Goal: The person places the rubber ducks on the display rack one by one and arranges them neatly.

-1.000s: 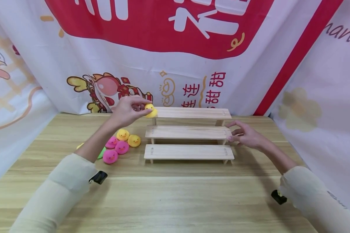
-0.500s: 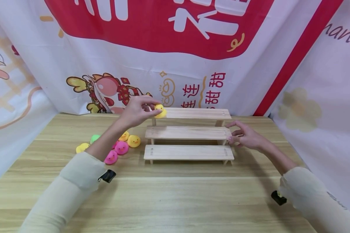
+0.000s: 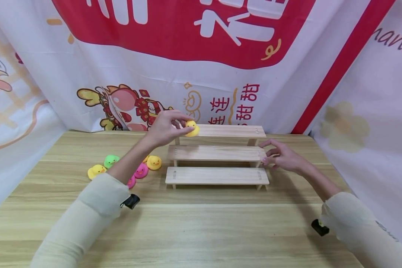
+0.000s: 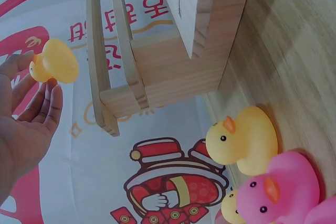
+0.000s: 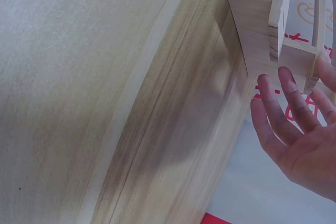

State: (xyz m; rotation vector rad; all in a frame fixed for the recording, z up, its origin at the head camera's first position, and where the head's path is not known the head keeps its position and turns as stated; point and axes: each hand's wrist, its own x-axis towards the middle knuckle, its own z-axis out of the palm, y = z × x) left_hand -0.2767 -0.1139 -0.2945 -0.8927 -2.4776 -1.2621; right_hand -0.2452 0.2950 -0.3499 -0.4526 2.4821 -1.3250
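Yellow duck (image 3: pixel 192 129), pinched by left hand (image 3: pixel 163 129) near far wooden shelf (image 3: pixel 231 130); right hand (image 3: pixel 284 156), fingers spread, at right end of middle shelf (image 3: pixel 217 153), any pinch there unclear.

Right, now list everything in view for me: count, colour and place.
Three-tier stand: 1, pale wood, mid-table
Held duck: 1, yellow, near the stand's top left
Yellow ducks: 3 visible, yellow, left of the stand
Green duck: 1, green, left of the stand
Pink ducks: at least 2, pink, partly arm-hidden
Table: 1, light wood-grain, beneath
Printed fabric: count unclear, mostly white and red, behind and both sides
Sleeves: 2, cream, forearms
Small devices: 2, black, beside the sleeves
Left hand: 1, bare, pinching the held duck
Right hand: 1, bare, stand's right end
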